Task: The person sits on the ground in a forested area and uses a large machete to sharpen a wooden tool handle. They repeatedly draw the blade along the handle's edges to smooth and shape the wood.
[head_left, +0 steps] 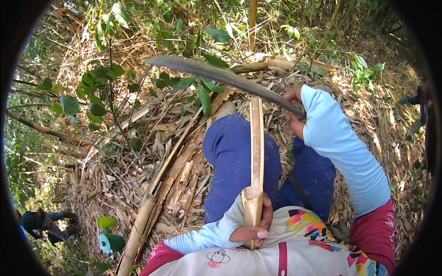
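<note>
1. Left hand (263, 225): fingers and thumb closed around the lower end of a long, pale tan split bamboo piece (257, 147), close to the torso.
2. Bamboo piece: stands lengthwise in front of the dark blue trousers (230, 161); open, hollow section visible just above the left hand, narrow split strip continuing upward from it.
3. Right hand (296, 123): closed on the near end of a long, curved, dark metal blade (207, 72); handle mostly hidden by fingers and sleeve.
4. Blade: points toward upper left, crossing just beyond the bamboo's upper tip. Contact between the two: cannot tell.
5. Ground: dry brown leaf litter (359, 184); long split brown bamboo lengths (154, 202) lie left of the legs.
6. Lower left: two green containers (112, 243) near the bamboo lengths; another person in dark clothing (41, 223) farther out.
</note>
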Tool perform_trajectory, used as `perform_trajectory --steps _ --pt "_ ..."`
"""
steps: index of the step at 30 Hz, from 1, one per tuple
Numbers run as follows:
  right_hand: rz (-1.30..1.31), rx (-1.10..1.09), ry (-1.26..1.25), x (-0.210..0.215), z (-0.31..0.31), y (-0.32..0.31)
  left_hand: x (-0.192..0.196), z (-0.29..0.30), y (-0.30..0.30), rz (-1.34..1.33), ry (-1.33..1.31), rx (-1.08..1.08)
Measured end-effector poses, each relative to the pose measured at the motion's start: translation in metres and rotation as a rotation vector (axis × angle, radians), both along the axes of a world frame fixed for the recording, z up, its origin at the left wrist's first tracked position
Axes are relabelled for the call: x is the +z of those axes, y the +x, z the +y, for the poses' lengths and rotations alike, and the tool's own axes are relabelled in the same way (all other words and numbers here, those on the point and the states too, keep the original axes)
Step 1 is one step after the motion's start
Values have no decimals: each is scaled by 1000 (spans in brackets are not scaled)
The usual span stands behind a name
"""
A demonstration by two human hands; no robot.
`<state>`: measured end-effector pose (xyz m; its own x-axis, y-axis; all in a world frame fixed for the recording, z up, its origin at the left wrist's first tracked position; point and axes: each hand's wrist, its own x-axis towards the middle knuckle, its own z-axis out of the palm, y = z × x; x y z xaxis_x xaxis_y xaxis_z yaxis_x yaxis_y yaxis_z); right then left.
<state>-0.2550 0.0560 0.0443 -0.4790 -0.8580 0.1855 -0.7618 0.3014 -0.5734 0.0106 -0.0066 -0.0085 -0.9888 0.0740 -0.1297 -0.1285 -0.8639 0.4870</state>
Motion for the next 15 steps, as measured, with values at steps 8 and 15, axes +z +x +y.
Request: perform_trajectory --steps 8,15 --pt "96 246 352 24 40 45 7 3 -5 -17 -75 53" --pt "60 340 402 21 44 53 13 2 -7 -108 -240 -28"
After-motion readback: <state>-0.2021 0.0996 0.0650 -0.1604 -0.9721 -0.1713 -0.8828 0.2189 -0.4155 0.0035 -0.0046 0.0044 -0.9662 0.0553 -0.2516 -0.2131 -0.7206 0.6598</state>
